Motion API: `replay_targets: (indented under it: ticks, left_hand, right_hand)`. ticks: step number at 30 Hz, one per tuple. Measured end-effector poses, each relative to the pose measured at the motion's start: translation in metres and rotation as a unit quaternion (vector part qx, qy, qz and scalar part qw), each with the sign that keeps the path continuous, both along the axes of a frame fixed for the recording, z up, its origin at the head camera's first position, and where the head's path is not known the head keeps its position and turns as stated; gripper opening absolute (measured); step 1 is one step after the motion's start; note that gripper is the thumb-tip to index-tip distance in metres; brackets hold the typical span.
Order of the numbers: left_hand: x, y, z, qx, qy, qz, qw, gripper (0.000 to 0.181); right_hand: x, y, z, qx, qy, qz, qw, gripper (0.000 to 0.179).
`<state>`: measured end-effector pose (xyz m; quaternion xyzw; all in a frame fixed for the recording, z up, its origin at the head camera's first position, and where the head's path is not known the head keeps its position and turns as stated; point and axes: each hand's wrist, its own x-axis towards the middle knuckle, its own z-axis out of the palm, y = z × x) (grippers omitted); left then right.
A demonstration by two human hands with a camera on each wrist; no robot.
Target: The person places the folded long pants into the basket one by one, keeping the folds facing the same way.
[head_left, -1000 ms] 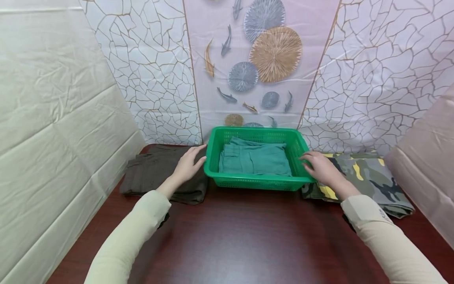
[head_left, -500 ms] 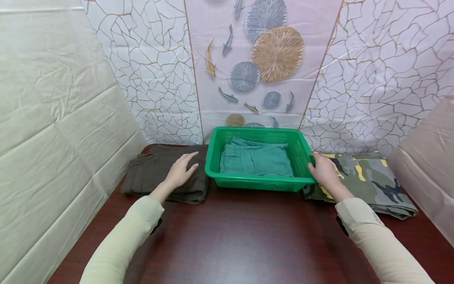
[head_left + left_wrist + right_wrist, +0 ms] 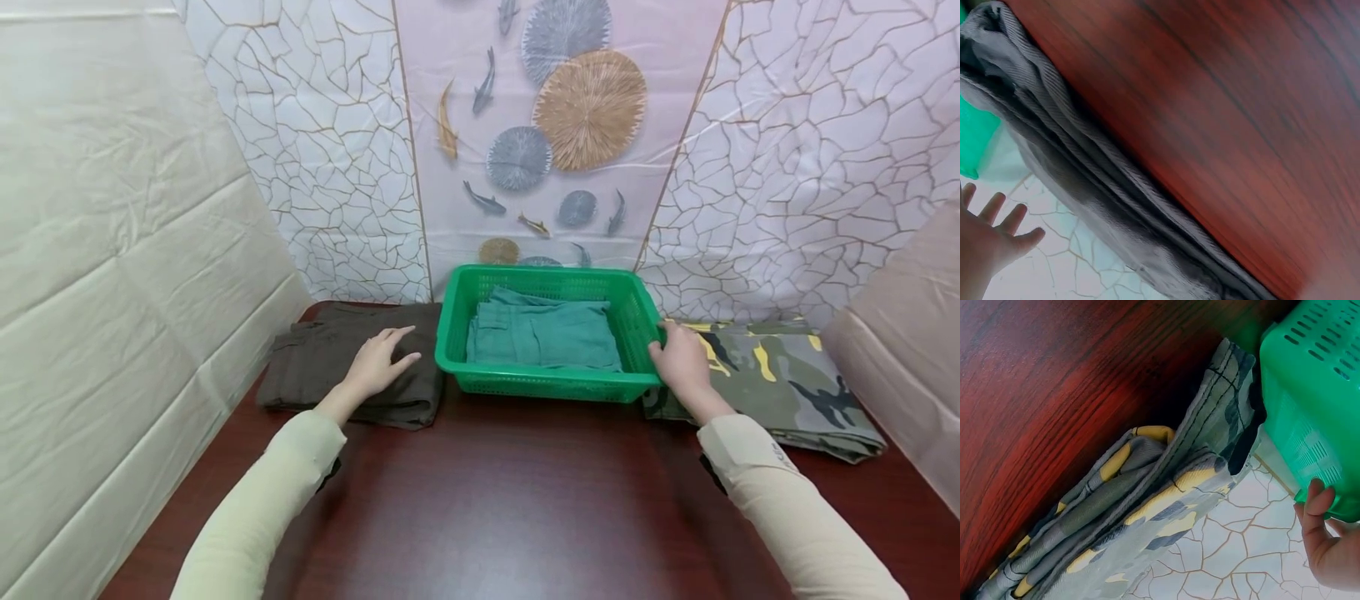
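A green plastic basket [image 3: 555,379] stands at the back middle of the table, with a folded teal garment [image 3: 543,335] lying inside. My right hand [image 3: 684,365] grips the basket's right rim. In the right wrist view its fingers [image 3: 1316,509] curl under the rim's edge. Over the folded dark brown garment [image 3: 307,367] at the left hovers my left hand [image 3: 372,367], fingers spread and holding nothing. It is apart from the basket. Beneath and beside the right hand lies a folded camouflage garment [image 3: 783,383].
The dark red wooden table [image 3: 517,492] extends in front of the basket. A patterned cloth backdrop [image 3: 345,167] rises right behind the basket and garments. Pale cloth walls [image 3: 150,283] slope up on both sides.
My left hand has moved left, away from the basket's left rim, to above the dark brown garment. My right hand has taken hold of the basket's right rim.
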<state>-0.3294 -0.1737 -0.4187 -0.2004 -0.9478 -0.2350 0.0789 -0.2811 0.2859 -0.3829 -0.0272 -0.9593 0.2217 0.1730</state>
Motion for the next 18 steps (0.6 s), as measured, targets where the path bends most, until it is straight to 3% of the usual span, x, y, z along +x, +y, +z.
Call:
replay_targets:
  ticks: [10, 18]
  left_hand:
    - [-0.011, -0.022, 0.002, -0.091, -0.019, 0.044, 0.9947, 0.073]
    - [-0.022, -0.028, -0.001, -0.137, -0.005, 0.032, 0.9901, 0.075]
  right_hand:
    - [0.001, -0.001, -0.001, 0.011, 0.009, -0.001, 0.9999, 0.04]
    - [-0.001, 0.0, 0.0, 0.018, 0.022, -0.004, 0.9996, 0.039]
